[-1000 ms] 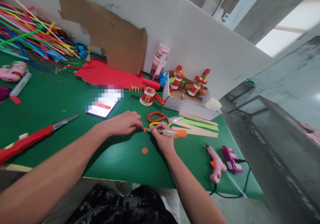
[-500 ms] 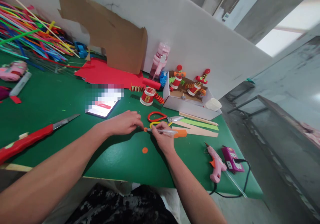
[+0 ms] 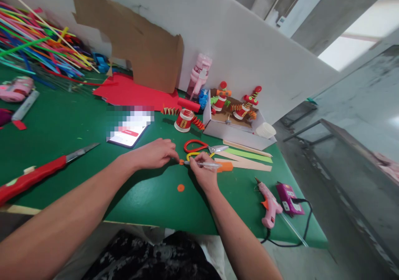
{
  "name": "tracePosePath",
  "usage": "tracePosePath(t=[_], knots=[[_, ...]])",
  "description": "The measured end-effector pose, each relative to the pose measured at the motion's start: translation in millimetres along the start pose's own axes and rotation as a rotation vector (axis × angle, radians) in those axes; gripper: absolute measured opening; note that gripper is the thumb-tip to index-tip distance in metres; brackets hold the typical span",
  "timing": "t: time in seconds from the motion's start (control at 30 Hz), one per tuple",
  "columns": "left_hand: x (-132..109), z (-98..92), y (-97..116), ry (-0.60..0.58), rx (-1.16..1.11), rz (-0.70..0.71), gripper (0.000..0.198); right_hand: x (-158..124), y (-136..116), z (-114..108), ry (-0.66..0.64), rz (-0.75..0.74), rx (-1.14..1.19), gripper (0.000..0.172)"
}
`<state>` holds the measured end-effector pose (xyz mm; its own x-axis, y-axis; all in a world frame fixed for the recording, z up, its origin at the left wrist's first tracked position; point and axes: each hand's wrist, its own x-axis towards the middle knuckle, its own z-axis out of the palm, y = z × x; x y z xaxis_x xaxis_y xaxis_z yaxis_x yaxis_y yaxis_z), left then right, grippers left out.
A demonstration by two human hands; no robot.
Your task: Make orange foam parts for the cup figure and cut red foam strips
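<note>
My left hand (image 3: pixel 156 153) rests on the green table (image 3: pixel 62 126), its fingertips pinched on a small orange piece (image 3: pixel 181 162). My right hand (image 3: pixel 204 172) is closed around a clear pen (image 3: pixel 204 164) whose tip touches that orange piece. A second small orange disc (image 3: pixel 180 187) lies on the table just in front of my hands. Red-and-yellow-handled scissors (image 3: pixel 202 148) lie right behind the pen.
A phone (image 3: pixel 127 135) lies to the left, a red-handled knife (image 3: pixel 46 169) near the front edge. A pink glue gun (image 3: pixel 268 207) with its cable is at the right. Behind stand a white box (image 3: pixel 237 132) of red craft figures, paper strips (image 3: pixel 249 157), cardboard and coloured sticks (image 3: pixel 37 43).
</note>
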<state>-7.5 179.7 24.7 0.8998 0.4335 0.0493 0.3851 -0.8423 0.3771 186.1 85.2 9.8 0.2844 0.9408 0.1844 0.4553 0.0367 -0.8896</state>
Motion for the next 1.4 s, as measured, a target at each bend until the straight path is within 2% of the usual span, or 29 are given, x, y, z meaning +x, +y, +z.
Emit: tracePosePath(t=[0.83, 1.4], knots=[[0.4, 0.6, 0.5, -0.02, 0.021, -0.015, 0.044, 0.0, 2.9, -0.7, -0.006, -0.032, -0.025, 0.031], [0.1, -0.3, -0.7, -0.014, 0.021, -0.002, 0.043, 0.0, 1.1, 0.2, -0.001, 0.003, 0.016, 0.03]])
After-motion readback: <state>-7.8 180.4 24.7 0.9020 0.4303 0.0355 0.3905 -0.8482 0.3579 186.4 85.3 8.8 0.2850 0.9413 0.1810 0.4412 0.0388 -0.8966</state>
